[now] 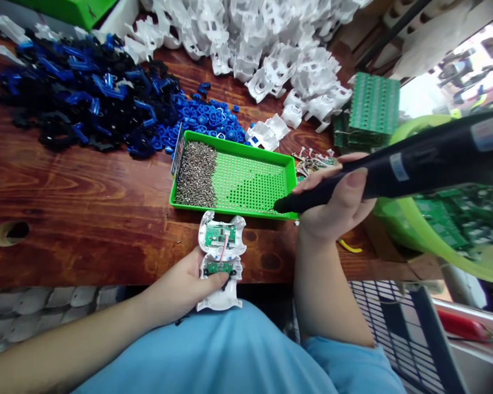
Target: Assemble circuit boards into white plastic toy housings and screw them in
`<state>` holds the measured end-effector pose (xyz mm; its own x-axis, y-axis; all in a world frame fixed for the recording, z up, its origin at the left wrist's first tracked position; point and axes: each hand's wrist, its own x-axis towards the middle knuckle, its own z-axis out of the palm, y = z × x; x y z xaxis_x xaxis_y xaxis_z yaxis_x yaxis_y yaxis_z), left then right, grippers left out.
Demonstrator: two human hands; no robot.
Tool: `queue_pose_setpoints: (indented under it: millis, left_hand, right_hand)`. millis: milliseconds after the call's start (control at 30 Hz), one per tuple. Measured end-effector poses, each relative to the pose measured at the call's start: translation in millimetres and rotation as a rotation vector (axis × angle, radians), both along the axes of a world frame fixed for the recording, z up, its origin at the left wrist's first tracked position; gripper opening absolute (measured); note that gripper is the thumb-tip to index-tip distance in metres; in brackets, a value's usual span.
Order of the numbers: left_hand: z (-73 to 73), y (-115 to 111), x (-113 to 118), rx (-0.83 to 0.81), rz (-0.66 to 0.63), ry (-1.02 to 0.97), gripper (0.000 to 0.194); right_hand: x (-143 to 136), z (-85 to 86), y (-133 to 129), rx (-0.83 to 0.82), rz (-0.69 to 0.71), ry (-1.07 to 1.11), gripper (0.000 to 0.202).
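Observation:
My left hand (193,280) holds a white plastic housing (222,298) at the table's front edge, the thumb pressing on its lower half. Green circuit boards (213,236) sit in the two halves, with thin red and white wires between them. My right hand (339,208) is wrapped round a black electric screwdriver (419,164). The screwdriver's tip is over the front right corner of a green perforated tray (267,158). Small metal screws (195,175) fill the left part of that tray.
Blue and black parts (94,93) lie heaped at the left, beside small blue pieces (207,117). White housings (254,38) are piled behind. Stacked green boards (373,104) and a yellow-green basket (411,219) of boards stand at the right. A hole (10,233) is in the tabletop.

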<state>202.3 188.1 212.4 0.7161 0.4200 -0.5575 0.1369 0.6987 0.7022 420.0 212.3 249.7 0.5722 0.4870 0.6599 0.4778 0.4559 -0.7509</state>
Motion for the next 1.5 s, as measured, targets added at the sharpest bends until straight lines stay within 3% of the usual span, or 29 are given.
queue_pose_setpoints:
  millis: [333, 500, 567, 700, 900, 1300, 1500]
  left_hand:
    - [-4.4, -1.1, -0.4, 0.046, -0.016, -0.042, 0.045]
    - [-1.7, -1.1, 0.7, 0.037, 0.019, -0.044, 0.041]
    - [-1.0, -1.0, 0.6, 0.02, 0.029, -0.057, 0.04]
    - [-2.1, -1.7, -0.4, -0.006, 0.037, -0.083, 0.042]
    - [-5.1, -2.1, -1.8, -0.021, 0.043, -0.11, 0.043]
    - [-7.8, -2.0, -4.3, 0.006, 0.016, -0.136, 0.052]
    - [-9.0, -3.3, -4.7, 0.034, 0.026, -0.153, 0.055]
  right_hand:
    - [-0.2, -4.0, 3.8, 0.103, 0.063, 0.081, 0.016]
    - [-5.9, 14.7, -4.4, 0.197, -0.037, 0.072, 0.015]
    - [-14.6, 28.9, -12.7, 0.192, 0.039, 0.098, 0.017]
    - [-42.1, 46.1, -26.5, 0.022, 0.283, 0.127, 0.015]
    - [-68.2, 32.9, -23.9, -0.053, 0.254, 0.199, 0.019]
    - [-66.5, 23.4, -23.7, -0.017, 0.294, 0.24, 0.021]
    - [-67.5, 24.6, -25.3, -0.109, 0.237, 0.168, 0.02]
